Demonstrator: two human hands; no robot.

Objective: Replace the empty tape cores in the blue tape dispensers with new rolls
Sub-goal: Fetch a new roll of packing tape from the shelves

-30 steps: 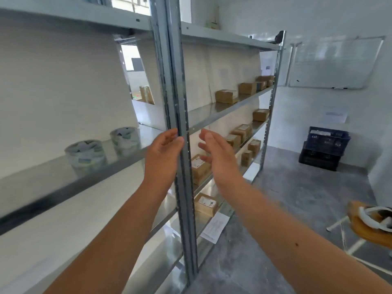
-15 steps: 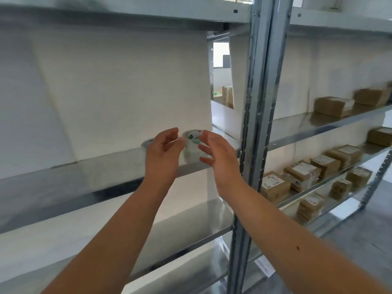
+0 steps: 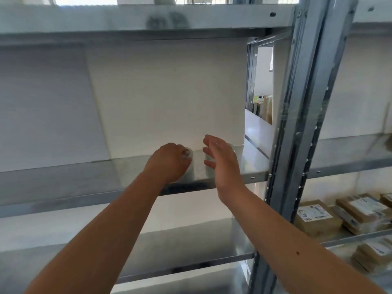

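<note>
"What are the hands doing?"

"The left hand [image 3: 169, 162] curls over one tape roll [image 3: 188, 164] on the shelf [image 3: 74, 179]. The right hand [image 3: 220, 158] is open, empty, hiding another."

"Heavy?"

"Probably light, hard and slick. Pinch its sides."

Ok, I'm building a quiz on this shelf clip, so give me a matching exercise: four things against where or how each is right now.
Things:
1. left hand
2. right hand
3. parcels
4. post

States:
A. stacked on a lower shelf at the right
B. fingers curled over a tape roll
C. open, fingers spread, in front of the other roll
D. upright, right of both hands

Pairs: 1-B, 2-C, 3-A, 4-D
</note>
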